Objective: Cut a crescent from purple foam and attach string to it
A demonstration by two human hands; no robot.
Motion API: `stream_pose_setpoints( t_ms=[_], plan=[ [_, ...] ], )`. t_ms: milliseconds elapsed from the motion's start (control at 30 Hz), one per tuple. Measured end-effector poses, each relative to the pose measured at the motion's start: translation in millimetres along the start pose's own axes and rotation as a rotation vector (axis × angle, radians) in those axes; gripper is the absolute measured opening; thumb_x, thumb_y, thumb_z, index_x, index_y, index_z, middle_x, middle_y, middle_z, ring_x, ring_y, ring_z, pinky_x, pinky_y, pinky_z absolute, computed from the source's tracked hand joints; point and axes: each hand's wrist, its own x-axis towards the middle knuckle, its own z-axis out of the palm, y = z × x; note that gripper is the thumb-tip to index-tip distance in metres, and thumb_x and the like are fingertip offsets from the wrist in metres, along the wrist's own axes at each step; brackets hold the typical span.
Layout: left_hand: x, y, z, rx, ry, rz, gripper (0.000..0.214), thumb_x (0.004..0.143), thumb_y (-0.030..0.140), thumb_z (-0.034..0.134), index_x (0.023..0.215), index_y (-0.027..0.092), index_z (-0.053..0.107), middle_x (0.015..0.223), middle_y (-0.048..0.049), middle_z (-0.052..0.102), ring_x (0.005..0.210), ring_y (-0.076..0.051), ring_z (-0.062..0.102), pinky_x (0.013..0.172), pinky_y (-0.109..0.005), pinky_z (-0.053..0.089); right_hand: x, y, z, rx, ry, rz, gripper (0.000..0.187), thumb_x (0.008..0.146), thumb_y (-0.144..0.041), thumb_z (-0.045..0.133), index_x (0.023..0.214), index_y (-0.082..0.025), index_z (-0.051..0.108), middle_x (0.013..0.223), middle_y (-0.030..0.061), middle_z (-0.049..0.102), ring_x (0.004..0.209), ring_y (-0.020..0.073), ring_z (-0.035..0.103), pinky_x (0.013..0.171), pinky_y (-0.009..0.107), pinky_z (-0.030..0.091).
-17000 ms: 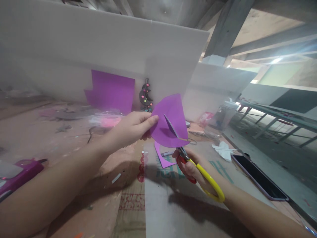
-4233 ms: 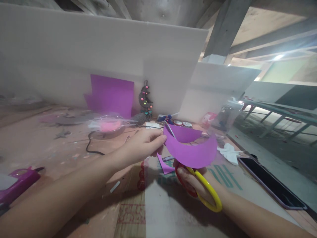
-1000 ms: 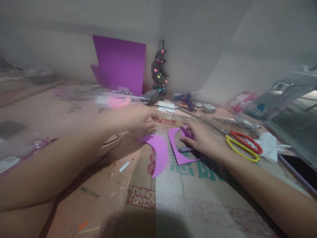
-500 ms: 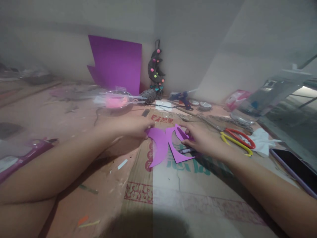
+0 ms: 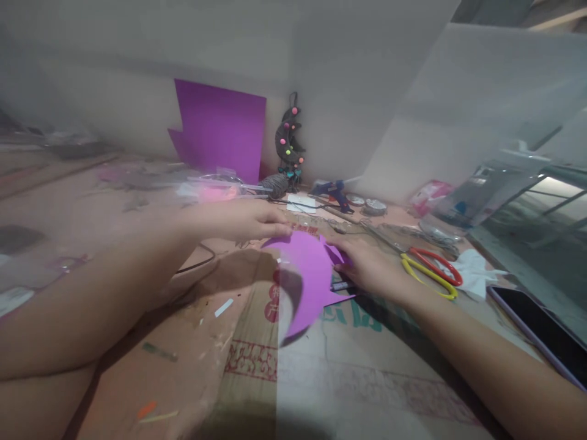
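Observation:
A purple crescent moon cut from craft foam or card (image 5: 312, 272) is raised over the printed cardboard (image 5: 257, 360), its shadow below. The fingers of my left hand (image 5: 243, 221) are closed on its upper tip. Just to the right, the fingers of my right hand (image 5: 367, 266) curl round purple offcuts (image 5: 339, 299), which the crescent partly covers. A dark marker (image 5: 340, 285) lies under that hand, mostly hidden.
Scissors with red and yellow handles (image 5: 428, 275), a white tissue (image 5: 472, 272) and a phone (image 5: 536, 330) are on the right. At the back stand a purple sheet (image 5: 222, 131), a dark moon ornament with pompoms (image 5: 288, 137) and a blue glue gun (image 5: 337, 194).
The crescent has risen off the cardboard and moved right, now overlapping the offcuts. My left hand moved with it. My right hand stays at the offcuts, and the view has shifted slightly.

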Motion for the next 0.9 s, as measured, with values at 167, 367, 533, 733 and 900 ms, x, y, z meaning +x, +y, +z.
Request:
stream_pose_setpoints(
  t_ms=[167, 367, 533, 733, 900],
  plan=[
    [8.4, -2.0, 7.6, 0.019, -0.05, 0.046, 0.04, 0.096, 0.049, 0.044, 0.089, 0.022, 0.073, 0.087, -0.0015, 0.072, 0.077, -0.016, 0.062, 0.067, -0.025, 0.04, 1.5, -5.8, -2.6, -0.073, -0.045, 0.004, 0.049, 0.088, -0.015, 0.057, 0.136, -0.026, 0.057, 0.129, 0.0071, 0.067, 0.115, 0.0275, 0.06, 0.097, 0.041, 0.047],
    [16.6, -5.1, 20.6, 0.186, 0.145, -0.004, 0.035, 0.095, 0.048, 0.046, 0.097, 0.025, 0.072, 0.106, -0.0034, 0.073, 0.085, -0.019, 0.064, 0.07, -0.027, 0.04, 0.6, -5.6, -6.4, -0.124, -0.039, 0.054, 0.048, 0.086, -0.025, 0.064, 0.133, -0.022, 0.058, 0.126, 0.0117, 0.066, 0.113, 0.0298, 0.061, 0.093, 0.041, 0.048],
    [9.9, -0.5, 14.1, 0.234, 0.173, -0.11, 0.037, 0.095, 0.048, 0.046, 0.109, 0.023, 0.07, 0.108, -0.0059, 0.073, 0.089, -0.022, 0.065, 0.071, -0.029, 0.041, 4.2, 11.0, -13.8, -0.102, -0.113, 0.083, 0.05, 0.083, -0.025, 0.067, 0.133, -0.023, 0.06, 0.122, 0.0106, 0.069, 0.107, 0.0269, 0.063, 0.091, 0.039, 0.047],
    [-5.1, 17.3, 10.9, 0.228, 0.181, -0.074, 0.038, 0.096, 0.047, 0.045, 0.114, 0.024, 0.069, 0.112, -0.0057, 0.072, 0.094, -0.022, 0.066, 0.073, -0.029, 0.043, -2.9, 12.7, -47.0, -0.071, -0.173, 0.182, 0.052, 0.083, -0.03, 0.065, 0.134, -0.024, 0.06, 0.124, 0.0085, 0.07, 0.101, 0.0271, 0.067, 0.079, 0.034, 0.05],
    [-4.8, 32.3, 10.7, 0.266, 0.175, -0.034, 0.034, 0.093, 0.042, 0.051, 0.114, 0.024, 0.07, 0.108, -0.0074, 0.073, 0.093, -0.023, 0.067, 0.074, -0.029, 0.045, -31.0, 14.2, -67.1, -0.048, -0.203, 0.045, 0.024, 0.088, -0.034, 0.06, 0.108, -0.026, 0.07, 0.113, 0.0068, 0.071, 0.097, 0.0262, 0.067, 0.077, 0.035, 0.05]
  ],
)
